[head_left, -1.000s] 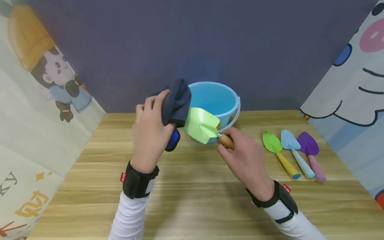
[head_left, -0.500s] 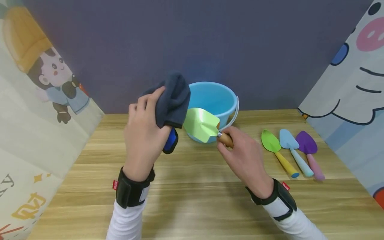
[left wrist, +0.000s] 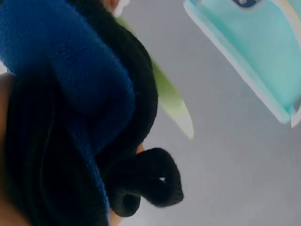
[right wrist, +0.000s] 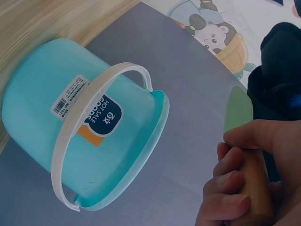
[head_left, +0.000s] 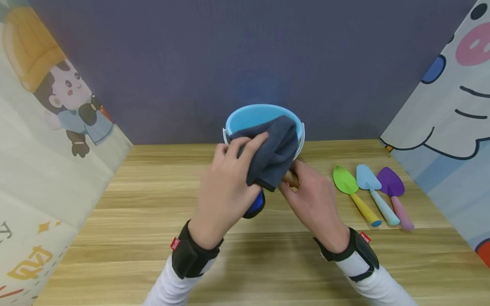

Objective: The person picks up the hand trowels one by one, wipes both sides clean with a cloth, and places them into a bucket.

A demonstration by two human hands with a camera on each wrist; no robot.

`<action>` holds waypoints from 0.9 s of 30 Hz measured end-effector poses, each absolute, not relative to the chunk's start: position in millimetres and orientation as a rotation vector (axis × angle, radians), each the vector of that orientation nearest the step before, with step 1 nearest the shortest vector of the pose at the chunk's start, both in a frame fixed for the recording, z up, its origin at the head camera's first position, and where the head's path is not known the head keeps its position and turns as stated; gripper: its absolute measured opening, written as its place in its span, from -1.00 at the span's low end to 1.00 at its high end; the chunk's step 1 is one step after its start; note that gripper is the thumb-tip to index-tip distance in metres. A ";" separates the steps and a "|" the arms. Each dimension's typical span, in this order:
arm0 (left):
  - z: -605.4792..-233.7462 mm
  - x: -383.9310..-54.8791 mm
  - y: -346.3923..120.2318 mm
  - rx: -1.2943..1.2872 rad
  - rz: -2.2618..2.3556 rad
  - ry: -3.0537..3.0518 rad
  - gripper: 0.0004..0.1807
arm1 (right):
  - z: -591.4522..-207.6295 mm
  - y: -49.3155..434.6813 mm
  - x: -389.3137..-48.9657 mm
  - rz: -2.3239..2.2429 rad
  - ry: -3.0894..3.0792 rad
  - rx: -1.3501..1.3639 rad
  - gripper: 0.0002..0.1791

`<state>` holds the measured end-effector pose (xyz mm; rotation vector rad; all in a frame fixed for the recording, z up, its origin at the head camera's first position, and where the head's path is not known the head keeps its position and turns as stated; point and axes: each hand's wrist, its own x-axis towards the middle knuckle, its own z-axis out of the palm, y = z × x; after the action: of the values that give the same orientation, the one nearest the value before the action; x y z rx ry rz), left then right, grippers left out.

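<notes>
A dark wall (head_left: 245,51) fills the back, with printed panels (head_left: 57,170) angled in on both sides and a wood-grained bench (head_left: 134,212) below. The light-blue bucket (head_left: 258,114) stands upright on the bench near the wall. In front of it, the left hand (head_left: 226,191) grips a bunched cloth (head_left: 275,146), dark outside and blue within, while the right hand (head_left: 315,202) has its fingers and thumb closed round the wooden handle of a pale green trowel (right wrist: 239,110). In the head view the cloth covers the trowel's blade; whether they touch cannot be told. To the right on the bench lie three small shovels, green with a yellow handle (head_left: 346,180), light blue (head_left: 368,177) and purple with a pink handle (head_left: 392,182). Smallest are the bucket's printed label (right wrist: 106,116) and barcode sticker (right wrist: 69,97).
</notes>
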<state>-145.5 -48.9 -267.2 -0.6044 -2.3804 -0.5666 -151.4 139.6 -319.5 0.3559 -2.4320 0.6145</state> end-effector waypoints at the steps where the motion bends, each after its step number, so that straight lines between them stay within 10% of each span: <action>1: -268.8 -145.0 -45.9 -0.638 -0.561 -2.387 -0.10 | -319.5 139.8 -150.6 0.615 -2.441 0.342 -0.81; 27: -279.2 -155.7 -41.2 -0.601 -0.433 -2.440 -0.12 | -321.2 137.1 -149.2 0.632 -2.388 0.402 -0.79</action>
<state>-155.7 -41.2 -279.2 -0.6007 -2.4400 -0.4333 -149.2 137.1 -321.2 0.4017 -2.3879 0.6321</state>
